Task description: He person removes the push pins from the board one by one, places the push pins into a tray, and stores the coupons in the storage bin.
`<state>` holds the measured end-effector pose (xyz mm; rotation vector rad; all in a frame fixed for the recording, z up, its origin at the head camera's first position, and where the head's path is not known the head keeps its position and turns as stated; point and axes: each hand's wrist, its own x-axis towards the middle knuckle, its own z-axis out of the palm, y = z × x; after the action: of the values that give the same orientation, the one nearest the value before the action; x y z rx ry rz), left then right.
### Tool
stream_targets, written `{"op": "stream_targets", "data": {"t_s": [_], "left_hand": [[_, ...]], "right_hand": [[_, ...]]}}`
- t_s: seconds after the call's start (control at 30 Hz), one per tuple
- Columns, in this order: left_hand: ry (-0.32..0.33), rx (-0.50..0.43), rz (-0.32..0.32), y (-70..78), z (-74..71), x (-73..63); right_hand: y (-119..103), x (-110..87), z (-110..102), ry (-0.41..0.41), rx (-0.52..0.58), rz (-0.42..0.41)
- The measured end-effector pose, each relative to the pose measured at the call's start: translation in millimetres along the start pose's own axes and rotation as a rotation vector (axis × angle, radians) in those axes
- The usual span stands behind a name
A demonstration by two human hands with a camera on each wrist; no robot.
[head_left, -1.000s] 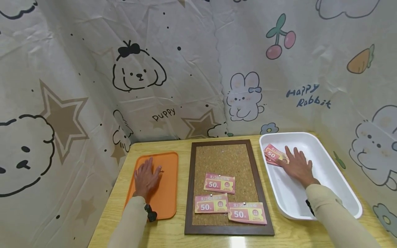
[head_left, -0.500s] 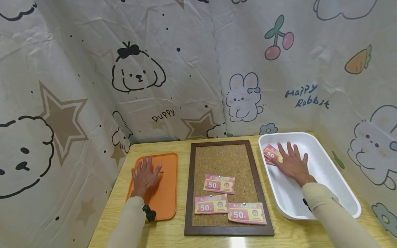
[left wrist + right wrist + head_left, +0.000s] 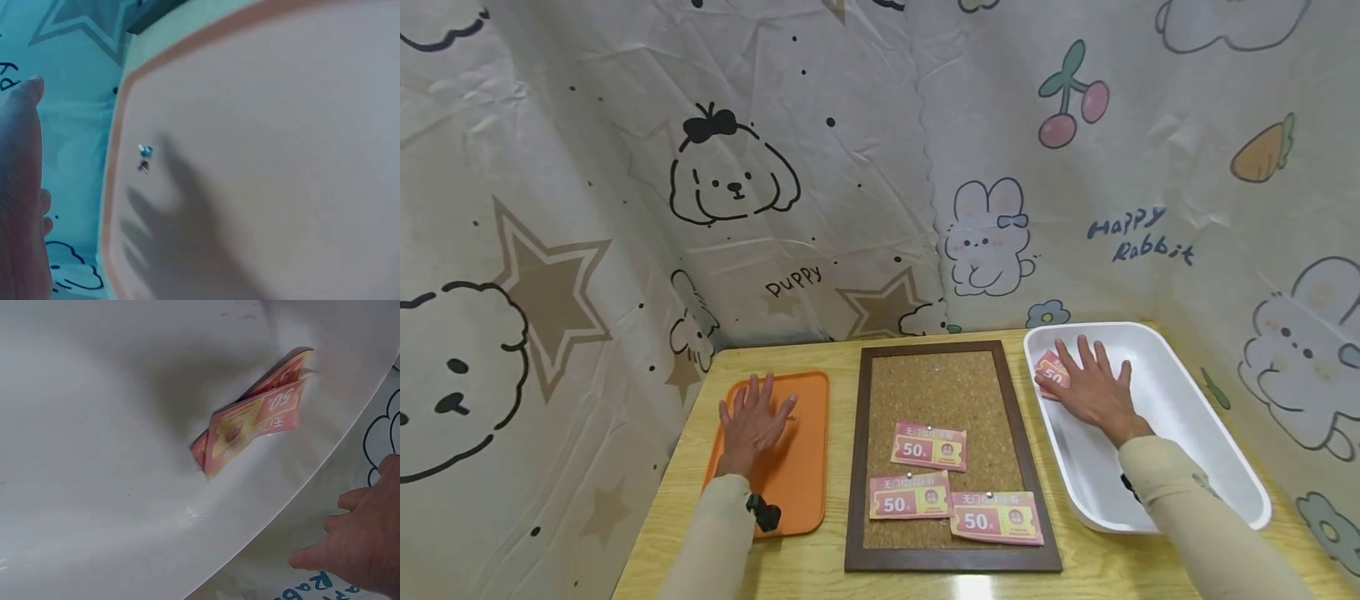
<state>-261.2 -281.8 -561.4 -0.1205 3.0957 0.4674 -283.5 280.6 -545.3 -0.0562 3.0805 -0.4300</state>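
My left hand (image 3: pixel 754 427), fingers spread, hovers over an orange tray (image 3: pixel 808 492). A few small shiny push pins (image 3: pixel 145 150) lie on that tray near one end, with the hand's shadow beside them. In the head view my right hand (image 3: pixel 1096 393) is spread above a white plastic bin (image 3: pixel 1195 467), partly covering a small pile of pink-and-yellow coupons (image 3: pixel 1049 368) marked 50. The right wrist view shows these coupons (image 3: pixel 256 422) leaning against the bin's side, apart from the hand. Neither hand holds anything.
Between tray and bin lies a cork board (image 3: pixel 940 383) with a dark brown frame. Pinned on its lower half are three coupon pieces: an upper one (image 3: pixel 929 450), a lower left one (image 3: pixel 910 497) and a lower right one (image 3: pixel 997 520). A printed curtain (image 3: pixel 865 167) stands behind the table.
My right hand has shifted left and slightly farther over the bin, covering more of the coupons. The left hand's fingers have spread wider above the tray; its position has barely changed.
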Motion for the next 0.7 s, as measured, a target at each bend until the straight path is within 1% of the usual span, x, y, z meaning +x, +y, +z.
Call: {"op": "stream_targets", "data": {"t_s": [0.27, 0.43, 0.7], "left_hand": [[0.037, -0.005, 0.033, 16.6, -7.6, 3.7], [0.038, 0.017, 0.046, 26.4, -10.6, 3.0], [0.037, 0.009, 0.072, 39.5, -11.3, 2.0]], "right_hand": [[-24.5, 4.0, -6.5, 0.008, 0.006, -0.050], [-37.3, 3.6, -8.1, 0.032, -0.010, -0.075], [-57.8, 1.4, -8.3, 0.026, -0.022, -0.104]]}}
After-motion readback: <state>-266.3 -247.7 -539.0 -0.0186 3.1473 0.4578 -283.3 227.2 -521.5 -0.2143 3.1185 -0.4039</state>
